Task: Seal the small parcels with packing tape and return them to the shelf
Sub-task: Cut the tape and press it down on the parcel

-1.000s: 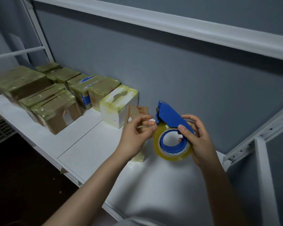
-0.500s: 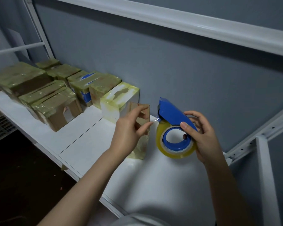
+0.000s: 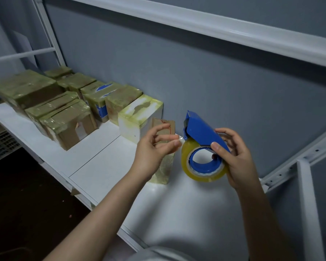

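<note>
Drawn a little clear of the cutter now is the tape end [image 3: 181, 138], which a second ago was only being picked at against the roll. It is pinched between the thumb and forefinger of the left hand [image 3: 152, 153], fingertips [image 3: 174, 143] pressed together on the clear strip, the other fingers loosely curled above.

Over on the other side, the tape dispenser [image 3: 199, 129] is gripped by the right hand [image 3: 235, 159]: the thumb is laid on the near face of the blue cover, the fingers are wrapped round behind it, and one fingertip can be seen inside the blue core. The yellowish tape roll [image 3: 203, 176] is held just above the shelf [image 3: 105, 159], tilted toward the camera.

Just behind the left hand, the small parcel [image 3: 163, 170] is stood upright on the shelf, its brown top flap showing above the fingers; its lower part is seen wrapped in yellowish tape. Just beside it to the left a white box [image 3: 139, 117] is set against the grey wall [image 3: 215, 87], and beyond that a row of taped brown parcels [image 3: 68, 121] is lined along the shelf.
</note>
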